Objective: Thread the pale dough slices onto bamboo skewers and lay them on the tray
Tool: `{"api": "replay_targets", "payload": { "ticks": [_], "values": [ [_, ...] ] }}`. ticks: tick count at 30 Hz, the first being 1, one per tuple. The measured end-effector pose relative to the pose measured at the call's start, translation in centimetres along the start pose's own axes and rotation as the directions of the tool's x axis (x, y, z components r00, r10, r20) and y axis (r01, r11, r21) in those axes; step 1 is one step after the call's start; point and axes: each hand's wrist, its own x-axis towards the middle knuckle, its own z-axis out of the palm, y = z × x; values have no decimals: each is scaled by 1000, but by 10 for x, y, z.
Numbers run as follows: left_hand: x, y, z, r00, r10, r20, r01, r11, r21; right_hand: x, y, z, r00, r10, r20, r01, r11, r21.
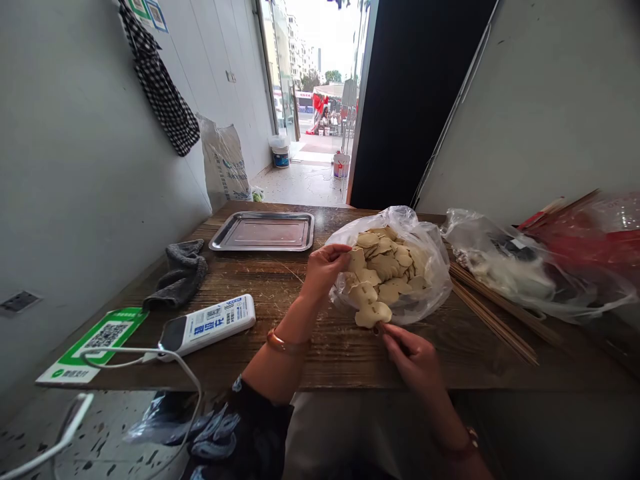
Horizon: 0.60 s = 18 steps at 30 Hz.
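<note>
- Left hand (325,270): thumb and forefinger closed in a pinch on the edge of a beige slice (357,259).
- Right hand (415,357): thumb and forefinger pinched at the lower edge of the lowest scalloped slice (373,315). The fingers hide the grip point; whether a stick lies in it cannot be told.
- Remaining slices (387,263): heaped in an open clear plastic bag (434,303), directly beyond both hands. The bottom of the heap is hidden.
- Thin wooden skewers (493,317): right of the bag, their far ends covered by a second plastic bag (525,277); its contents are hard to make out.
- Red plastic packaging (615,233): far right, blurred.
- Metal tray (265,233): left of the slices, near the far edge of the dark wooden table (235,277).
- Left end of table: grey cloth (177,270), power bank (213,327), white cable (193,380) running out of frame, green-and-white QR-code card (105,340).
- Room: pale walls, checked fabric (163,87) hanging at left, glass-sided doorway onto a bright street, buckets (281,155) beside it.
</note>
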Motion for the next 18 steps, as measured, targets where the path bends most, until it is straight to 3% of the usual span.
{"api": "replay_targets", "payload": {
  "ticks": [9, 18],
  "values": [
    [-2, 0, 2, 999, -1, 40, 0, 1000, 21, 0, 4, 4, 999, 1, -32, -2, 999, -45],
    [-2, 1, 3, 1000, 20, 1, -20, 999, 48, -1, 2, 3, 999, -17, -47, 14, 999, -45]
  ]
}}
